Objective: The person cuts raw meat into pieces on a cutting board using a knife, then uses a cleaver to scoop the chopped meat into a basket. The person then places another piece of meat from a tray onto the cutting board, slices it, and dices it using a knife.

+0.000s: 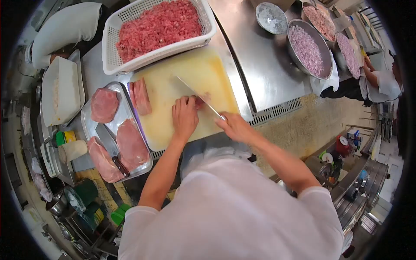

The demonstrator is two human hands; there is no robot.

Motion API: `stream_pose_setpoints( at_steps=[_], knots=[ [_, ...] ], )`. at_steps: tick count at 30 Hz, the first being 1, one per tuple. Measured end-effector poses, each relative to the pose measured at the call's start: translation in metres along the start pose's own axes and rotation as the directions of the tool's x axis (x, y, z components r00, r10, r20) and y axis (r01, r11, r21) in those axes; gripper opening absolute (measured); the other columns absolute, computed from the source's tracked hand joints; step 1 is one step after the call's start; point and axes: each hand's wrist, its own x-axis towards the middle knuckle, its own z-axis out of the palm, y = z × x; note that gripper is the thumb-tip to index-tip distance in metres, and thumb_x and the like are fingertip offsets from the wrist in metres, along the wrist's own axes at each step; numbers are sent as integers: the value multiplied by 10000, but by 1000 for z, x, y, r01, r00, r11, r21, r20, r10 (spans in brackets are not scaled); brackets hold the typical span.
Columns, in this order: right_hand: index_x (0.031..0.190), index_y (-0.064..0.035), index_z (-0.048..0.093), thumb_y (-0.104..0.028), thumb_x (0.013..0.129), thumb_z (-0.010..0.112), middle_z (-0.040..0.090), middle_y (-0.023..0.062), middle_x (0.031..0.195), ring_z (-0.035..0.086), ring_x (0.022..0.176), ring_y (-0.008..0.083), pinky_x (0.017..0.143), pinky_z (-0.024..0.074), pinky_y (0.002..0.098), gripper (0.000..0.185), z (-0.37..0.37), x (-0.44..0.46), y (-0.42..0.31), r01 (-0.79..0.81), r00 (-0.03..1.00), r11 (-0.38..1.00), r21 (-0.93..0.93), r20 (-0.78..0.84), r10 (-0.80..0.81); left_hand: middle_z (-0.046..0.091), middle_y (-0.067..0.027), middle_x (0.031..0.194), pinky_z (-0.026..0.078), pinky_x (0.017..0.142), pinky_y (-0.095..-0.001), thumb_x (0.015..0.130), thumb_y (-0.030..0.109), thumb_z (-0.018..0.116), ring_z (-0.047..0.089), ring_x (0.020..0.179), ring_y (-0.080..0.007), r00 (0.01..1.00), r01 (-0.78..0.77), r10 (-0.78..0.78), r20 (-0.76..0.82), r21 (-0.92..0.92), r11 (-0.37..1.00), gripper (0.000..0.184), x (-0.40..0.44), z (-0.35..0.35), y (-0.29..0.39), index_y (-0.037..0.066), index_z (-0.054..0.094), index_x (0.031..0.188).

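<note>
My right hand is closed around the handle of a kitchen knife, its blade slanting up and left over the yellowed cutting board. Under and beside the blade lies a small piece of raw meat. My left hand presses on that piece with curled fingertips, close to the blade; the fingers partly hide it. A stack of meat strips lies at the board's left edge. Left of the board, a metal tray holds large raw meat slabs and a second knife with a dark handle.
Behind the board stands a white perforated basket of diced red meat. Metal bowls of chopped onion and other food sit on the right counter, near a person. At the left are a white container and a cup.
</note>
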Motion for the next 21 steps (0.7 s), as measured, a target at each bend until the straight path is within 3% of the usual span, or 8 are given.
stream_pose_setpoints(
  at_steps=[6,9,12,15,18,21],
  knots=[
    [1129,66,677,-410,1055,560,698,289,852,691,892,480,811,524,505,496,-22,0,-52,-172,985,985,18,34,172,623,-128,1096,446,856,-469,946,104,603,579,1028,-337,999,7,-10,-49,-57,998,200,11,9,-6,64,639,1139],
    [1177,64,674,-413,1053,567,702,284,855,689,891,479,827,530,496,504,-24,-22,-55,-138,990,990,38,20,138,624,-129,1093,446,862,-470,945,106,603,580,1035,-341,1000,10,-10,-14,-9,1000,177,4,4,-7,67,635,1115],
    [1292,47,666,-393,1056,584,677,183,778,665,730,274,733,530,422,506,9,22,-18,22,1000,1000,-12,-6,-22,621,-125,1074,446,859,-469,946,104,602,581,1033,-342,999,37,-37,-3,-51,998,154,8,0,1,68,631,1093],
    [1291,49,659,-391,1057,584,667,172,765,671,738,265,729,530,419,504,23,49,-13,142,984,990,-14,-105,-143,616,-121,1049,447,849,-468,941,105,609,583,1021,-342,998,29,-35,-57,-94,995,146,10,0,-9,67,628,1080],
    [1291,78,634,-393,1053,578,704,282,836,718,845,445,781,544,497,531,-16,23,-65,-181,980,983,38,96,177,613,-125,1034,451,844,-471,938,113,618,587,1012,-344,995,33,-50,-92,-179,983,143,14,0,-3,63,626,1072],
    [1295,85,626,-378,1051,583,695,287,822,705,812,448,749,534,498,525,-14,-5,-63,-67,997,997,32,44,65,614,-134,1036,458,850,-470,944,117,623,592,1012,-347,995,49,-63,-75,-176,983,143,7,0,-7,58,622,1073]
  ],
)
